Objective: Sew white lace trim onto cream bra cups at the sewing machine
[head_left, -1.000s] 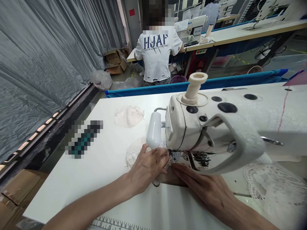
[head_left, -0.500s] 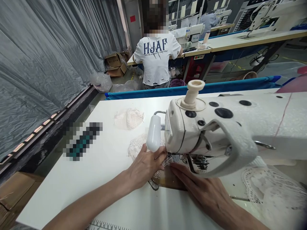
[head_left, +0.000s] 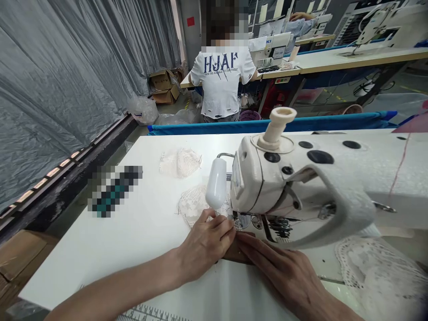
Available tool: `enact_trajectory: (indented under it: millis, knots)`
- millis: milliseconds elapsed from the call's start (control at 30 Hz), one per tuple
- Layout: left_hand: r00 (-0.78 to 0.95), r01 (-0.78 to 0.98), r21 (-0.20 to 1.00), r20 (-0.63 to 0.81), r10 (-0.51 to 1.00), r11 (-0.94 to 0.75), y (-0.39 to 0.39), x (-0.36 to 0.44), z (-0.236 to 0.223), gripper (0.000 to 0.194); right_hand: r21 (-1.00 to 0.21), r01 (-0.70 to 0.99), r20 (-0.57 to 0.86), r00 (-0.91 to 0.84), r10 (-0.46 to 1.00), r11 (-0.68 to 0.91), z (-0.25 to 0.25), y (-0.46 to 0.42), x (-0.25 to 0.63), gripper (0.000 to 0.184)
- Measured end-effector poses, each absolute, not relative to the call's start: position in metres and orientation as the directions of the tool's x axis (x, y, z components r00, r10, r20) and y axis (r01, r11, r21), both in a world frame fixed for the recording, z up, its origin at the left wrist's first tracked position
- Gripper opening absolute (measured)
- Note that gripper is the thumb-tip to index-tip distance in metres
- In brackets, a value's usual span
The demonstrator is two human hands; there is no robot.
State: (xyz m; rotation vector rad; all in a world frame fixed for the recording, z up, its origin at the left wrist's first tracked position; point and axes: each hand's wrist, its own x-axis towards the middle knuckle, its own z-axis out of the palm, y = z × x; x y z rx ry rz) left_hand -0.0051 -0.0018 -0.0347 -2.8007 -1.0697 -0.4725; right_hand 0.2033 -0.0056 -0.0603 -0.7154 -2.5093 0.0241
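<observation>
A white sewing machine [head_left: 257, 178] stands in front of me, its presser foot area partly hidden by its head. Just left of the needle, my left hand [head_left: 207, 238] has its fingers bunched and pinches the edge of a white lace piece [head_left: 192, 203]. The lace spreads flat on the table behind that hand and runs toward the foot. My right hand [head_left: 284, 263] lies low with fingers stretched out together, their tips beside the left fingertips. Under both hands shows a brown plate [head_left: 236, 255] at the machine's front.
Another lace piece [head_left: 180, 162] lies farther back on the white table [head_left: 133, 249]. More white lace [head_left: 377, 272] is heaped at right. A ruler [head_left: 150, 313] lies along the near edge. A person in a white shirt [head_left: 220, 84] sits beyond a blue cloth trough [head_left: 207, 128].
My left hand has drawn slightly toward me, its fingers now more curled, covering lace that showed below the foot. My right hand stays nearly in place. The view has shifted a little.
</observation>
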Motion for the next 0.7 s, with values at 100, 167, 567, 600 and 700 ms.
enact_trajectory:
  millis: [100,167,567,600,700]
  knots:
    - [0.704,0.672,0.008,0.304,0.642,-0.741,-0.002,-0.006,-0.036,0.022,-0.155,0.480,0.498,-0.717,0.488,0.864,-0.063,-0.005,0.202,0.038]
    - [0.707,0.671,0.008,0.295,0.643,-0.741,-0.003,-0.007,-0.036,0.022,-0.145,0.486,0.514,-0.707,0.485,0.862,-0.066,-0.005,0.201,0.034]
    - [0.668,0.694,0.044,0.331,0.666,-0.718,0.013,-0.014,-0.044,0.022,-0.084,0.550,0.508,-0.694,0.510,0.831,-0.066,-0.005,0.198,0.035]
    - [0.659,0.697,0.058,0.341,0.670,-0.715,0.014,-0.014,-0.045,0.022,-0.084,0.551,0.510,-0.692,0.511,0.830,-0.068,-0.005,0.198,0.034]
    - [0.634,0.708,0.088,0.359,0.685,-0.701,0.018,-0.015,-0.045,0.022,-0.092,0.540,0.521,-0.690,0.503,0.836,-0.070,-0.003,0.200,0.033]
